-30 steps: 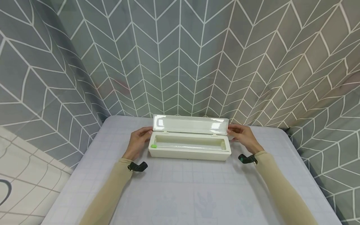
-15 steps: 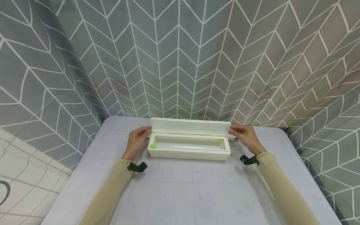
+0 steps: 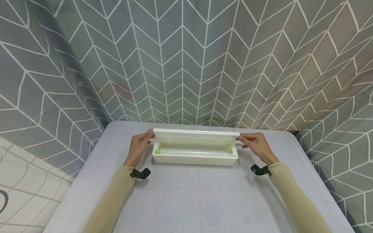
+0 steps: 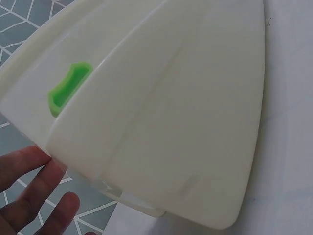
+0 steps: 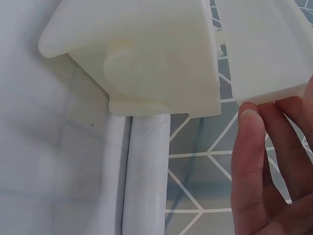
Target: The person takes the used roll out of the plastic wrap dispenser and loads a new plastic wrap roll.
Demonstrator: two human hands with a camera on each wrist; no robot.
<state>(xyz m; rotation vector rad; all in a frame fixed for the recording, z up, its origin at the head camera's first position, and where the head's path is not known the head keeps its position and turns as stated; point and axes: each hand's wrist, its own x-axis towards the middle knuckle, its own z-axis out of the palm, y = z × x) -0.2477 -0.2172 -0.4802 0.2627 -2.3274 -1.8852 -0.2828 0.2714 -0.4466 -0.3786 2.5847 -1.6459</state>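
Note:
A long cream-white dispenser box (image 3: 194,160) sits near the table's far side, its hinged lid (image 3: 196,132) tilted forward over the back of the opening. At the left end of its inner rim is a small green slider (image 3: 157,151). My left hand (image 3: 138,148) holds the lid's left end by the fingertips; in the left wrist view the thumb is hidden. At the other end my right hand (image 3: 257,145) pinches the lid's corner, thumb and fingers showing in the right wrist view. A shiny transparent surface shows inside the box; its contents are unclear.
A pale patterned cloth (image 3: 201,197) covers the table. Right behind its far edge hangs a grey curtain (image 3: 186,64) with white zigzag lines, which also runs along both sides. Each wrist wears a black camera mount, such as the left mount (image 3: 141,173).
The lid has swung forward from leaning back fully open to partly lowered over the box. Both hands have moved with its ends. The box itself has hardly shifted.

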